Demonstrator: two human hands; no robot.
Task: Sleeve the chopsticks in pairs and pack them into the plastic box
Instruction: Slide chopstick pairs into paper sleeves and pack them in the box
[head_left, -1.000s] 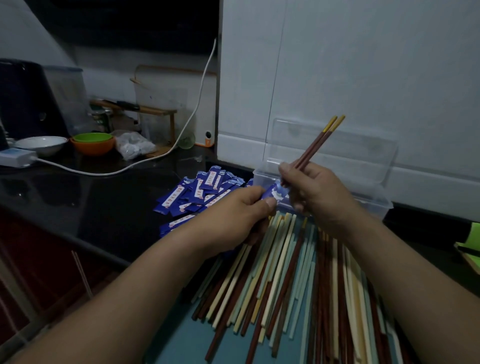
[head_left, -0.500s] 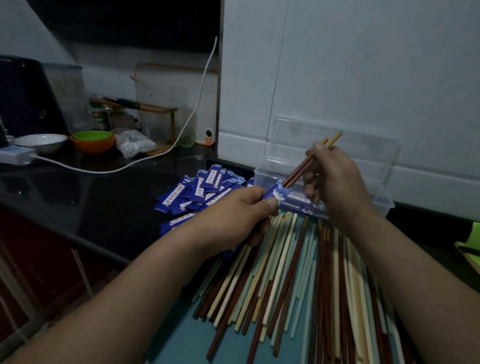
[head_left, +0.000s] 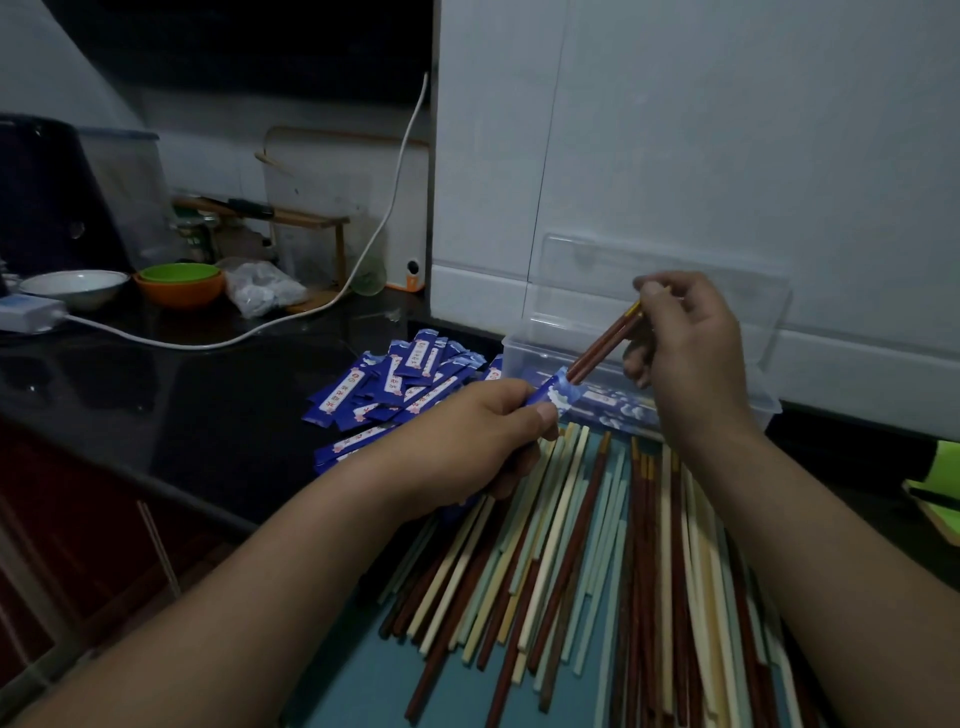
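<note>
two reddish-brown chopsticks (head_left: 602, 349) with yellow tops are sitting side by side as a pair, slanting up to the right, with their lower ends tucked into the mouth of a blue sleeve (head_left: 555, 397). the sleeve is showing a white wave pattern at its open end, and most of its length is hiding inside the left hand (head_left: 467, 447), which is gripping it with thumb and curled fingers. the right hand (head_left: 685, 358) is pinching the top ends of the pair between thumb and fingertips, so both hands are closed on what they are holding. the pair and sleeve are being held in the air at the left end of the clear plastic box (head_left: 519, 349), close to its front wall and not inside it. the box is sitting on the black counter (head_left: 156, 405) against a white panel (head_left: 727, 130), its clear lid (head_left: 737, 270) standing open behind it, and a few blue sleeved pairs (head_left: 613, 408) are lying flat inside. left of the box, a heap of empty blue sleeves (head_left: 395, 384) with white labels is lying on the counter. under the forearms, many loose chopsticks (head_left: 587, 545) in dark red-brown, cream and pale green are fanning out on a teal mat (head_left: 343, 686). farther left a white cable (head_left: 208, 345) is running across the counter past an orange bowl (head_left: 179, 299).
</note>
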